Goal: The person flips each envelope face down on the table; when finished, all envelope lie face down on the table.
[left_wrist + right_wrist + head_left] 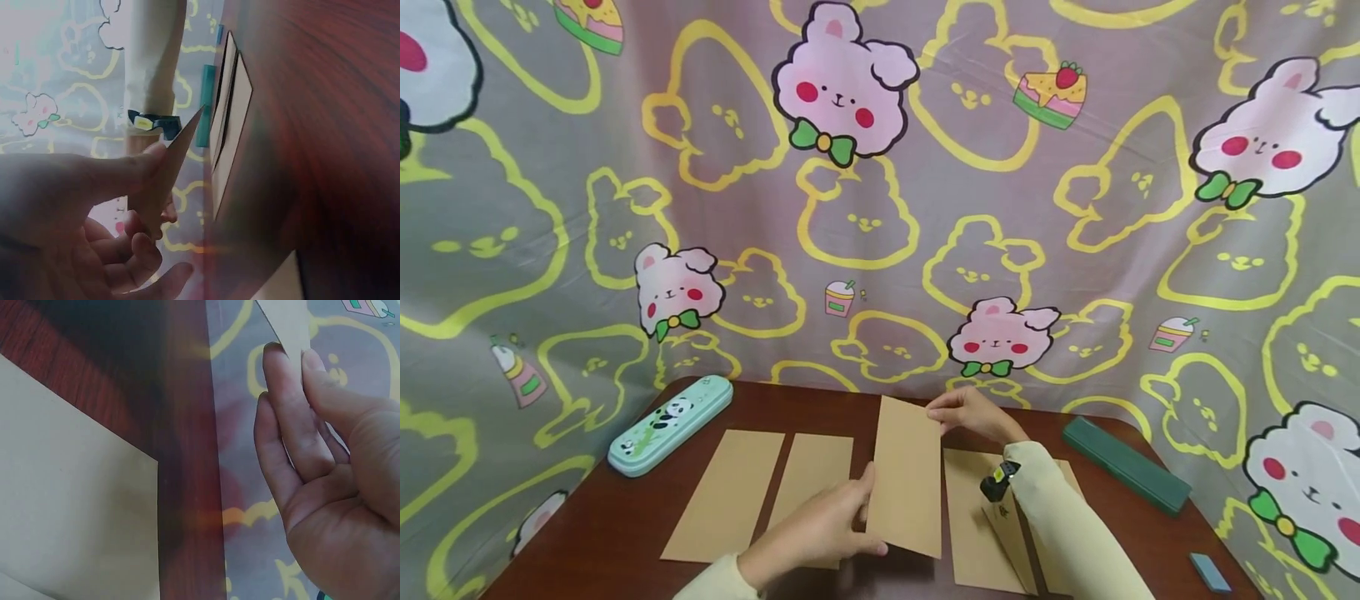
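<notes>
Brown paper piece (906, 483) held up over the desk (805, 407), mid-row.
Left hand (823, 527) pinches its lower left edge, thumb against fingers; right hand (976, 413) pinches its upper right corner. Other brown sheets (726, 492) lie to both sides. Panda pencil case (670, 425) at far left, dark green case (1123, 462) right, small blue block (1210, 572) near the right edge.

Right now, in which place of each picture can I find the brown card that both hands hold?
Head: brown card in the lower middle, left hand at its lower left, right hand at its upper right corner.
Left wrist: brown card left of centre, slanting.
Right wrist: brown card at the top edge, right of centre.
Shared landmark: patterned cloth in the background.
</notes>
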